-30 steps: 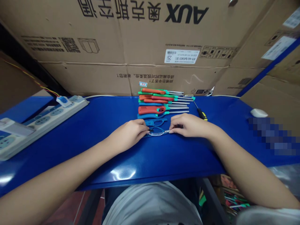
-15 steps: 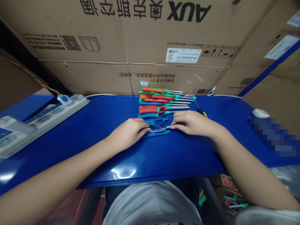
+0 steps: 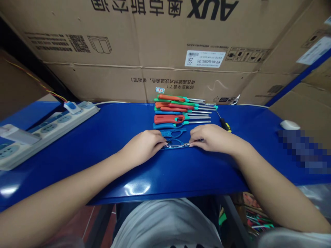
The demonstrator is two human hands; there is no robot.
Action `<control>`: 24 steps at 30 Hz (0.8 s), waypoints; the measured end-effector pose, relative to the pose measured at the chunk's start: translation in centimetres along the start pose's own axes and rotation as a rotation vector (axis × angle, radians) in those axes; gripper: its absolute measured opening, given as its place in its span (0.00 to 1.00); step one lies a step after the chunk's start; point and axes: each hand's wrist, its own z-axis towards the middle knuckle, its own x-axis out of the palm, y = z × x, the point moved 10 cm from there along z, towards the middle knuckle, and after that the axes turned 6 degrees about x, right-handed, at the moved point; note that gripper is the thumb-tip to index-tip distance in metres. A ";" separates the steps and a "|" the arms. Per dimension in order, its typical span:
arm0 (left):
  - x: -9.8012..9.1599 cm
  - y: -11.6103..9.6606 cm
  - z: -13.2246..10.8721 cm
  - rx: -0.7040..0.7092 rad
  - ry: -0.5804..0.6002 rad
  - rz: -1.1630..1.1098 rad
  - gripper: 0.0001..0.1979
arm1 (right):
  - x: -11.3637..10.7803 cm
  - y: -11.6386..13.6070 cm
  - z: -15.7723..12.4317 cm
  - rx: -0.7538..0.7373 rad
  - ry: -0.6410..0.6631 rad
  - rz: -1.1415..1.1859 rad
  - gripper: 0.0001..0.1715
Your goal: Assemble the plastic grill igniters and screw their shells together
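My left hand [image 3: 147, 146] is closed, its fingertips pinching a small dark lighter part with thin white wires [image 3: 176, 146] running rightward from it. My right hand [image 3: 212, 138] pinches a short metal tube [image 3: 186, 144] where the wires end; the rest of the tube is hidden by the fingers. Both parts are held low over a blue lighter shell half [image 3: 181, 148] on the table. Just behind it lies another blue shell half [image 3: 172, 133] with a trigger-guard opening. A row of assembled gas lighters [image 3: 169, 119] in red, orange, green and blue lies beyond, metal nozzles pointing right.
A yellow-black screwdriver [image 3: 225, 124] lies right of the lighters. At the left stands a white power strip [image 3: 55, 129] with plugs. A cardboard wall [image 3: 165, 74] closes off the back of the blue table [image 3: 129, 187]. At the right sits a white rounded object [image 3: 290, 125].
Both hands have moved slightly toward me, bringing the wires and metal tube down over the nearer blue shell half. The camera view has shifted a little.
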 end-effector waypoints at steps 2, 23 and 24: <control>0.2 0.0 0.0 -0.012 0.007 0.005 0.11 | -0.1 0.4 0.0 -0.003 -0.011 -0.050 0.10; 0.2 -0.5 0.0 -0.008 0.009 0.034 0.09 | 0.1 1.4 -0.2 0.115 0.044 -0.314 0.15; 0.3 -0.5 0.0 -0.008 0.010 0.034 0.09 | 0.1 1.3 -0.2 0.121 0.049 -0.313 0.15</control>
